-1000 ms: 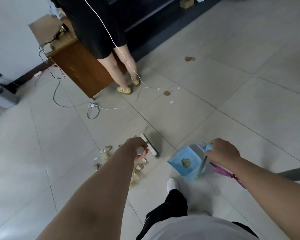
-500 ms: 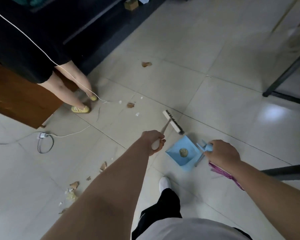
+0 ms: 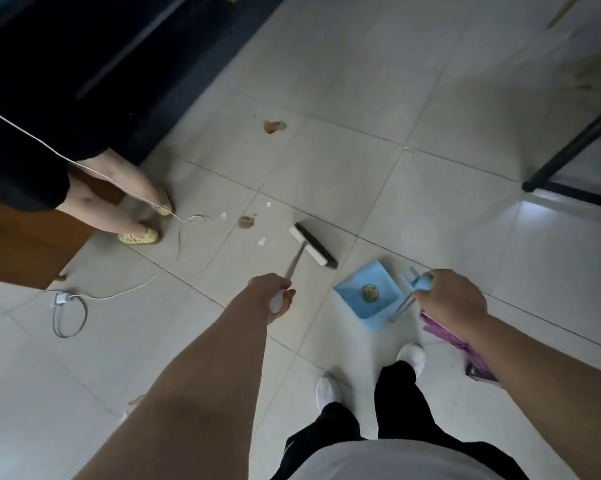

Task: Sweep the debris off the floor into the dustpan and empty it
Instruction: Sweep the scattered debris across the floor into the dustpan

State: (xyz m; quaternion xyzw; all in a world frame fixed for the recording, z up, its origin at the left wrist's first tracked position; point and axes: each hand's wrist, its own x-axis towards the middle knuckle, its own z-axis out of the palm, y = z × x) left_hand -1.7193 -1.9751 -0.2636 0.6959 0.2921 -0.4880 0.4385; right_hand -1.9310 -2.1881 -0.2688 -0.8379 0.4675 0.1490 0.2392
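Underfoot: pale grey glossy tiled floor (image 3: 430,220) with dark grout lines fills most of the view.
Dark furniture: a long black low cabinet (image 3: 101,64) runs along the upper left.
Bystander: a person in a black skirt (image 3: 22,161) and yellow shoes (image 3: 138,236) stands at the left, in front of a brown wooden cabinet (image 3: 22,244).
Frame: a black metal leg (image 3: 569,157) meets the floor at the upper right.
Left hand (image 3: 273,292): fingers clenched round the white grip of a short-handled brush (image 3: 312,245), arm reaching forward.
Right hand (image 3: 448,299): fingers wrapped round the blue top of the dustpan's upright handle; a purple strip (image 3: 448,336) trails under the wrist.
Dustpan: the light blue plastic dustpan (image 3: 378,278) sits just ahead of the wearer's white shoes (image 3: 328,389), open lip facing the brush.
Brush: its white head with dark bristles lies just beyond the pan's lip; whether the bristles touch the tile I cannot tell.
Cable: a thin white cord (image 3: 146,282) loops across the floor to the left.
Debris in pan: one round greenish-brown lump (image 3: 370,293) rests in the middle of the pan.
Debris on floor: a brown scrap (image 3: 246,221) and a white fleck (image 3: 262,241) lie just left of the brush head; another brown scrap (image 3: 274,126) lies well beyond, near the black cabinet.
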